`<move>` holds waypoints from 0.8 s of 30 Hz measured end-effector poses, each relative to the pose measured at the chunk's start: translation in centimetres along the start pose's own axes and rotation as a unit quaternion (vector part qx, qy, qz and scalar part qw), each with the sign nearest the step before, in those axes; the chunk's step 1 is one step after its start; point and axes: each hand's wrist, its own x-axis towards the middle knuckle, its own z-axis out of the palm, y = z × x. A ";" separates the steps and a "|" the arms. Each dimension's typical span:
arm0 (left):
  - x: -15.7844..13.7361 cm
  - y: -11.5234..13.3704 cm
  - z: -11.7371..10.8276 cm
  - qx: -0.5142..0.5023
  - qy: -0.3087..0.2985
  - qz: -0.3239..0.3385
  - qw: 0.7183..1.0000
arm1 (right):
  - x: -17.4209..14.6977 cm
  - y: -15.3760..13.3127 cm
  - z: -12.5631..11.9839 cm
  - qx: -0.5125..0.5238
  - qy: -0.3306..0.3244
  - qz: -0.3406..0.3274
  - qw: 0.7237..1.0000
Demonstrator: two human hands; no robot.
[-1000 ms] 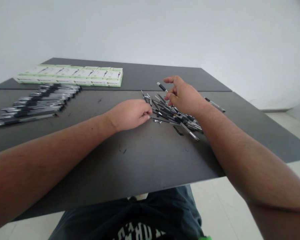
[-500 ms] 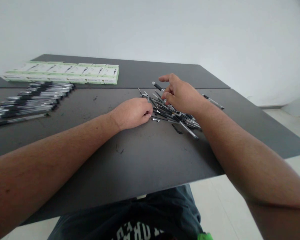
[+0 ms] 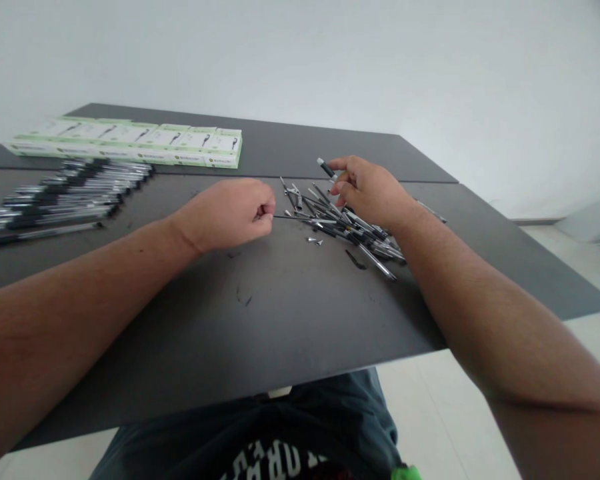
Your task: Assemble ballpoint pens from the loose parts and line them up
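Observation:
My left hand [image 3: 230, 213] is closed over the table, left of a loose pile of pen parts [image 3: 350, 227]. A thin dark pen refill [image 3: 284, 217] runs from its fingertips toward the pile. The far end of the refill is lost among the other parts. Above the back of the pile, my right hand [image 3: 367, 189] grips a pen barrel [image 3: 326, 168] with a black grip section, pointing up and to the left. Its fingers hide the rest of the barrel. Small silver tips [image 3: 315, 241] and a black clip-like piece [image 3: 355, 259] lie in front of the pile.
Many assembled-looking pens [image 3: 75, 193] lie in a row at the left. Behind them stands a line of white and green boxes [image 3: 180, 147]. Another pen [image 3: 433, 211] lies beyond my right forearm. The grey table [image 3: 290, 320] ends close to my lap.
My left hand has drawn away from the pile to the left, with the thin refill at its fingertips. My right hand has shifted slightly right, still holding the pen barrel.

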 end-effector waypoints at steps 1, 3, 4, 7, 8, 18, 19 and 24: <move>-0.6 -0.3 -0.6 0.006 0.005 -0.021 1.000 | 0.0 -0.1 -0.1 -0.004 -0.003 0.002 1.000; -2.0 -0.7 -1.8 0.027 -0.007 -0.055 0.998 | 0.1 -0.1 -0.2 -0.020 -0.009 0.001 1.000; -2.9 -0.8 -2.3 0.043 -0.024 -0.070 0.996 | 0.1 -0.2 -0.3 -0.031 -0.011 -0.005 0.999; -5.5 -1.3 -3.8 0.055 -0.055 -0.115 0.990 | 0.0 -0.4 -0.2 -0.067 -0.006 -0.031 0.997; -6.2 -1.5 -4.2 0.050 -0.057 -0.141 0.987 | -0.1 -0.5 -0.1 -0.078 -0.007 -0.040 0.996; -7.7 -3.4 -4.4 0.005 -0.037 -0.209 0.977 | -1.2 -2.1 0.2 -0.111 -0.087 -0.138 0.980; -7.6 -3.3 -4.3 0.000 -0.039 -0.207 0.978 | -1.2 -2.1 0.2 -0.115 -0.089 -0.144 0.979; -7.6 -2.3 -4.0 -0.018 -0.038 -0.198 0.979 | -1.3 -2.0 0.4 -0.117 -0.098 -0.160 0.975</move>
